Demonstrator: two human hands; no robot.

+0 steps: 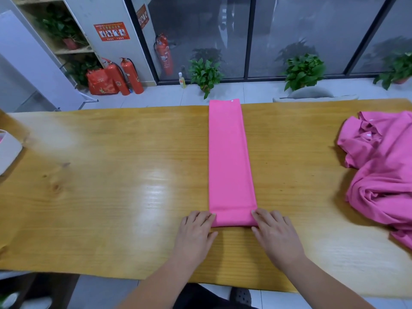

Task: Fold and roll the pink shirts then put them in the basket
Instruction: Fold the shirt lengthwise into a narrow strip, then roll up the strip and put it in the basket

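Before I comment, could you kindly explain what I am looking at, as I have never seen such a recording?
There is no robot here: a person works with bare hands, and the one picture comes from a wide-angle camera worn on their head, looking forward and down. The left hand and right hand reach in from below. On the wooden table lies a pink shirt folded into a long narrow strip. Its near end is turned over, starting a roll, and both hands touch that end, one at each side. A heap of crumpled pink shirts lies at the right. At the left edge a pale basket is only partly in view.
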